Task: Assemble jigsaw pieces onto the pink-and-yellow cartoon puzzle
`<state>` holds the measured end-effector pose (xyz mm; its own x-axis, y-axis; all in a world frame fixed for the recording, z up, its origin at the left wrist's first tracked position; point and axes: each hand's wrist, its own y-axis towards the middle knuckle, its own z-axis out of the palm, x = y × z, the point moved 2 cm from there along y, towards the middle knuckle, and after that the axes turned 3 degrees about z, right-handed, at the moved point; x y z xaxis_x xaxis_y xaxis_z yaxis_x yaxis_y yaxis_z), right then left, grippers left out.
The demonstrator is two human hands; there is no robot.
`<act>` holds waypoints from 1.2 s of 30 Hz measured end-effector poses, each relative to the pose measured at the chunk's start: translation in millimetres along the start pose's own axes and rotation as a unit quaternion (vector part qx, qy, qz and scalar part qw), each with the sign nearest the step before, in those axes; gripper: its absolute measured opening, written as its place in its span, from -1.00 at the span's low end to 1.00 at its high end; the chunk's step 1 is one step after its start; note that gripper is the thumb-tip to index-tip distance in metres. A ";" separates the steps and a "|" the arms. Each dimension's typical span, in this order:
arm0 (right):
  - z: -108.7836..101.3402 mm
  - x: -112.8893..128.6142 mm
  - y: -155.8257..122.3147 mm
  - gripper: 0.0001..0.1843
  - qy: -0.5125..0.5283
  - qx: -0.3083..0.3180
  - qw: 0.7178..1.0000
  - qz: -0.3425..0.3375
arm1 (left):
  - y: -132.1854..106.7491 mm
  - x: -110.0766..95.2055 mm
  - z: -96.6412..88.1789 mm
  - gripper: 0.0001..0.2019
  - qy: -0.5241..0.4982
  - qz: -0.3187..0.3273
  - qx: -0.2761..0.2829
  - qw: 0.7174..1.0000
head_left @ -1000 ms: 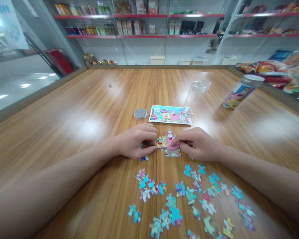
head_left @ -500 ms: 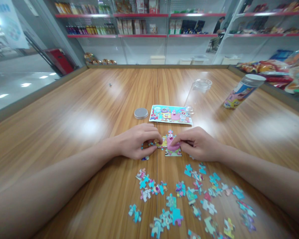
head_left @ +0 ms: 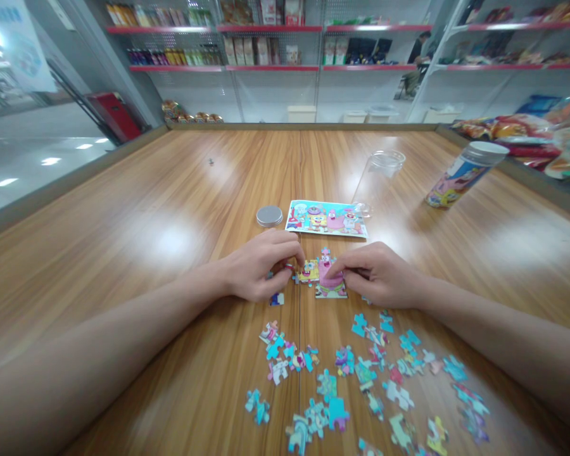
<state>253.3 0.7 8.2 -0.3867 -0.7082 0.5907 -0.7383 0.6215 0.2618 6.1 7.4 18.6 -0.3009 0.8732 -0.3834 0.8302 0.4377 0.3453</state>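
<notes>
In the head view, a pink starfish section of joined jigsaw pieces (head_left: pixel 330 288) lies on the table, with a yellow face puzzle piece (head_left: pixel 308 272) against its left side. My right hand (head_left: pixel 384 273) is curled, its index fingertip pressed on the pink section. My left hand (head_left: pixel 265 265) is bent just left of the yellow piece, thumb and fingers drawn together; a bit of coloured piece shows between them, too small to make out. A dark blue puzzle piece (head_left: pixel 277 299) pokes out below my left hand, which partly hides other pieces.
Many loose jigsaw pieces (head_left: pixel 337 413) are scattered nearer me. Beyond my hands lie a picture card (head_left: pixel 327 220), a silver lid (head_left: pixel 269 216) and a clear jar (head_left: pixel 377 180). A printed canister (head_left: pixel 460 177) stands at right, near snack bags (head_left: pixel 522 136).
My left hand has drawn back slightly to the left and away from me, uncovering more of the yellow piece. My right hand stays on the pink section.
</notes>
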 end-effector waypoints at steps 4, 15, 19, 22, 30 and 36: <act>-2.7 -1.8 0.3 -0.69 -0.006 -0.057 0.998 -0.021 | -1.6 5.7 -1.4 -0.69 0.023 -0.032 -0.058 0.998; -4.8 -14.7 2.8 -0.55 0.006 -0.146 0.989 0.026 | 0.1 12.9 5.2 -0.84 0.064 -0.069 -0.062 0.994; -4.1 -15.9 2.5 -0.50 0.018 -0.144 0.989 0.019 | -0.4 14.3 6.4 -0.88 0.078 -0.086 -0.074 0.990; -4.5 -16.5 2.9 -0.48 0.041 -0.148 0.988 0.012 | -0.8 14.1 6.9 -0.87 0.080 -0.086 -0.075 0.990; -9.6 -8.4 0.9 -0.59 0.069 -0.183 0.981 -0.021 | -0.9 9.9 3.5 -0.87 0.112 -0.072 -0.096 0.986; -6.9 -6.8 1.5 -0.64 0.047 -0.140 0.989 -0.031 | 1.6 -2.4 12.5 -0.66 0.096 0.063 -0.047 0.992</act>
<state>258.7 8.8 9.8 -0.2837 -0.7216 0.6315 -0.5725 0.6558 0.4922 14.1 3.3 9.4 -0.2887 0.9430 -0.1655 0.8220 0.3328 0.4622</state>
